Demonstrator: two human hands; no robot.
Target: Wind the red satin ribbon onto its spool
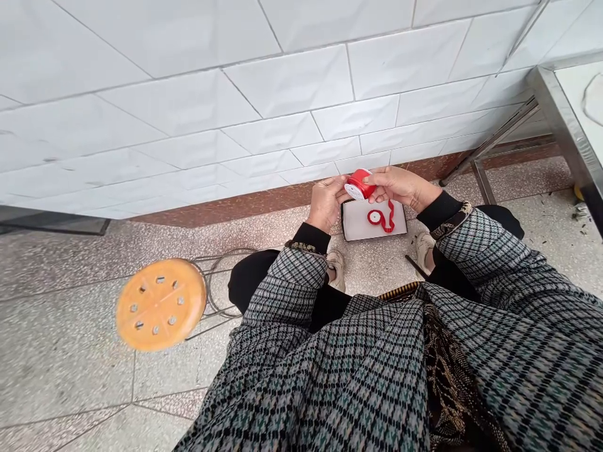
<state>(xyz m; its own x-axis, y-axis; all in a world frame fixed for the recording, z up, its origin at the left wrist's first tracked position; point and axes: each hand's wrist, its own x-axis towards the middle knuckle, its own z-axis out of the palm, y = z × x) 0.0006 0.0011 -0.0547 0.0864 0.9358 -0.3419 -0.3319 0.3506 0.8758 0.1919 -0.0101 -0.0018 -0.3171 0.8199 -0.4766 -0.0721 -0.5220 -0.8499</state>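
Head view: left hand (325,202), right hand (400,186), one spool (360,184), perhaps second spool (375,217).

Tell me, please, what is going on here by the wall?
A seated person holds a red spool between the left hand and the right hand, above a white box on the floor. In the box lie a smaller red roll and a loose red strip. An orange stool stands to the person's left, and a metal table shows at the right edge.
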